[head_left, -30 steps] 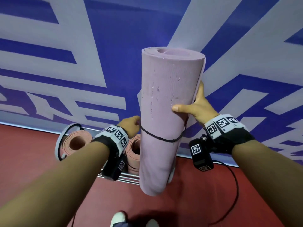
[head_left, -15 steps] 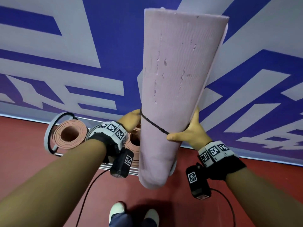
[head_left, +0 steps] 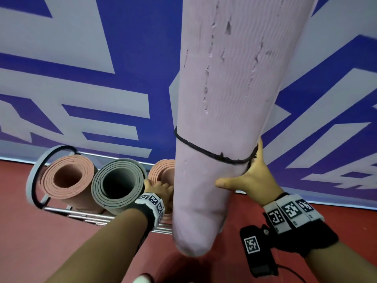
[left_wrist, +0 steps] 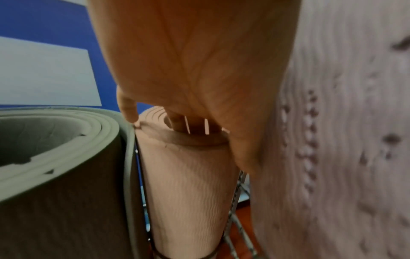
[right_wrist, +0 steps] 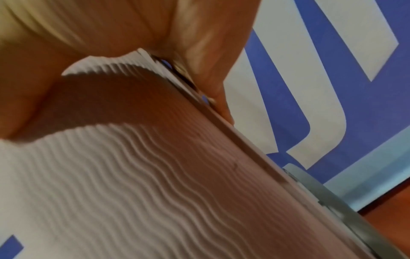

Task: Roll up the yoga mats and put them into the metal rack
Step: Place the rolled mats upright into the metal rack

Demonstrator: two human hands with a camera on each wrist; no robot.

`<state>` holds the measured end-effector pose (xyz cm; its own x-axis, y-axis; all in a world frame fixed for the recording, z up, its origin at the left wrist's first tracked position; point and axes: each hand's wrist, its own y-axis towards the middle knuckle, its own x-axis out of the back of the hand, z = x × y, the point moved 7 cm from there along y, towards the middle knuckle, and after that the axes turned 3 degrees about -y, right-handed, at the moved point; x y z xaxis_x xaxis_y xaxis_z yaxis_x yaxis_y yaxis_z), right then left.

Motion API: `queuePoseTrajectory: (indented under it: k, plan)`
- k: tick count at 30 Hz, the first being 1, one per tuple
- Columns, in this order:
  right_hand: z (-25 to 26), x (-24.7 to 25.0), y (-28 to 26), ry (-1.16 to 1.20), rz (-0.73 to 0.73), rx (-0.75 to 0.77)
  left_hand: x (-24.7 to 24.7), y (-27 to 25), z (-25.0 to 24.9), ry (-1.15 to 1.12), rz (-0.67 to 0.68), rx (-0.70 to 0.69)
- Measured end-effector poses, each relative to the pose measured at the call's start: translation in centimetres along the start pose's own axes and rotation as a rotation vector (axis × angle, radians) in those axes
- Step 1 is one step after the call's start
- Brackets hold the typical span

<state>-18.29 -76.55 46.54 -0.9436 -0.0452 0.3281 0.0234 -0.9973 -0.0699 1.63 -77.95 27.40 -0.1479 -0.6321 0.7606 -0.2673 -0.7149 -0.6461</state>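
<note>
Right hand grips a rolled, tied pink mat held upright above the metal rack, left hand grasps a racked mat's top edge; three mats racked, this one remains.

We cannot see the top of the lilac mat, which the head view's upper edge cuts off. It hides most of the second salmon mat, part of the metal rack, and the right hand's fingers, while our left hand's fingertips vanish inside that salmon roll.
</note>
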Motion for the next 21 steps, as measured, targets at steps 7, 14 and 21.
queuePoseTrajectory:
  k: [7, 14, 21]
  plan:
    - [0.8, 1.1, -0.2, 0.08, -0.11, 0.023, -0.4, -2.8, 2.4, 0.23, -0.007, -0.045]
    - [2.0, 1.4, 0.6, 0.068, -0.166, 0.026, -1.4, -4.5, 5.3, 0.483, 0.061, -0.126]
    - [1.6, 0.7, 3.7, -0.007, -0.216, 0.013, -3.0, -4.3, 5.1, 0.469, 0.167, -0.079]
